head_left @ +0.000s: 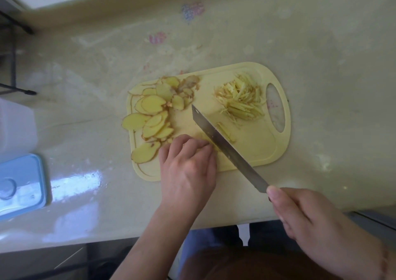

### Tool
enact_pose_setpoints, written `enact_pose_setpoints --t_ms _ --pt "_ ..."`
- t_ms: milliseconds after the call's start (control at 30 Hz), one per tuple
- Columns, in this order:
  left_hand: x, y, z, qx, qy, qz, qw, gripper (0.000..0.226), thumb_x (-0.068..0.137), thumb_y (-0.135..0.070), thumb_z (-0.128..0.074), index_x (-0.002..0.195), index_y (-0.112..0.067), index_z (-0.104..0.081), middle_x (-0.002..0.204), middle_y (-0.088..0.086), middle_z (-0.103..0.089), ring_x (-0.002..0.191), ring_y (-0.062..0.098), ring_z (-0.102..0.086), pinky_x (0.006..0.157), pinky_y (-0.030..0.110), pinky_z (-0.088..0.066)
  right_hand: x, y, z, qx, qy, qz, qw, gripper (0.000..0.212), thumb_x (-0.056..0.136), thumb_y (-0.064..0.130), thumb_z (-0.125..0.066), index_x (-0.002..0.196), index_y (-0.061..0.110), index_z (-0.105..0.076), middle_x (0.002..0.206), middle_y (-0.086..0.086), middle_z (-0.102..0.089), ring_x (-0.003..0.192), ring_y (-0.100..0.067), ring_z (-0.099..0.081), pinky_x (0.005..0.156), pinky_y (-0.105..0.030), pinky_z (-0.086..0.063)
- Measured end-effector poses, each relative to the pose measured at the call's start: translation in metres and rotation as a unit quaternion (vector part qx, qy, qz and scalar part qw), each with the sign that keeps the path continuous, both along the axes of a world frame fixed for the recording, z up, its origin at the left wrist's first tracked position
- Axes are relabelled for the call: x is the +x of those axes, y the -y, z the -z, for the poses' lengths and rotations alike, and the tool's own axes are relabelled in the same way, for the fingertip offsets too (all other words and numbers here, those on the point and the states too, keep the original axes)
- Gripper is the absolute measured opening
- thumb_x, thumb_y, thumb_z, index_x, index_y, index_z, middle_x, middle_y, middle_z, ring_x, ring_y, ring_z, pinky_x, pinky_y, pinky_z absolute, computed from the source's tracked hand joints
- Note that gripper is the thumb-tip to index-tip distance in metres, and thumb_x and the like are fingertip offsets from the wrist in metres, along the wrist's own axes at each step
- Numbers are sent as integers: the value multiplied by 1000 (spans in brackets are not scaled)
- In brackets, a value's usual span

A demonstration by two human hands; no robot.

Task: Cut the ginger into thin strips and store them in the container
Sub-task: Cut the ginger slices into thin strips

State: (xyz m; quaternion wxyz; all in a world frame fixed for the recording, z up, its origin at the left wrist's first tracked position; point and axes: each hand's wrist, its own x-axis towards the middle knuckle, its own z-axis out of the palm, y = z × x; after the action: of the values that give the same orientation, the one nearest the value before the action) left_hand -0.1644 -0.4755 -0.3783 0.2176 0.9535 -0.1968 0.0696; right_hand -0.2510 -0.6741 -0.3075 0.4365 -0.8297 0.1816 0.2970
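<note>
A pale yellow cutting board lies on the counter. Several flat ginger slices are spread over its left half. A heap of thin ginger strips sits near the board's handle hole, and a few fresh strips lie beside the blade. My right hand grips the handle of a steel knife, its blade resting slantwise on the board. My left hand has its fingers curled down on ginger right against the blade; that ginger is mostly hidden under the fingers.
A clear plastic container stands at the left edge of the beige counter, with its light blue lid lying in front of it. The counter's front edge runs just below my hands.
</note>
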Motion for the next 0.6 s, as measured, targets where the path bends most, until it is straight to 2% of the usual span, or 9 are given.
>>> enact_pose_setpoints --t_ms 67,200,267,300,400,600 --pt "0 0 1 -1 -7 -4 1000 10 89 -19 -68 89 -16 -78 94 -7 -70 99 26 -62 82 45 -44 -1 -2 1 -11 0 -2 1000 73 76 84 -14 77 17 -44 52 -1 -42 51 -13 -42 61 -39 -41" --pt "0 -1 1 2 -5 5 1000 12 90 -19 -67 91 -15 -78 94 -6 -71 100 26 -62 82 44 -44 4 -10 8 -29 22 -14 999 77 78 84 -12 59 14 -39 52 1 -44 49 -11 -43 53 -28 -36" --pt "0 -1 0 6 0 10 1000 11 89 -19 -68 91 -15 -78 95 -6 -71 100 26 -63 82 44 -44 12 -15 11 -18 28 -18 999 75 78 83 -13 58 16 -39 52 2 -43 49 -10 -41 52 -28 -35" --pt "0 -1 -1 8 1 12 1000 11 89 -20 -68 91 -15 -78 96 -6 -71 101 27 -63 82 44 -44 15 -15 11 -8 28 -13 999 75 78 83 -14 59 14 -39 51 2 -41 48 -9 -40 51 -29 -35" --pt "-1 -6 0 21 -6 12 1000 11 90 -22 -68 94 -18 -77 105 -6 -71 107 29 -60 85 45 -43 17 -11 8 12 22 6 1000 80 79 84 -17 65 8 -38 52 -1 -36 49 -7 -35 56 -43 -39" --pt "-4 -6 0 20 -17 7 1000 14 89 -24 -69 99 -18 -77 109 -4 -70 110 30 -58 87 47 -44 11 -4 0 0 21 6 1000 82 79 85 -20 68 5 -37 52 -2 -32 49 -10 -32 56 -44 -34"
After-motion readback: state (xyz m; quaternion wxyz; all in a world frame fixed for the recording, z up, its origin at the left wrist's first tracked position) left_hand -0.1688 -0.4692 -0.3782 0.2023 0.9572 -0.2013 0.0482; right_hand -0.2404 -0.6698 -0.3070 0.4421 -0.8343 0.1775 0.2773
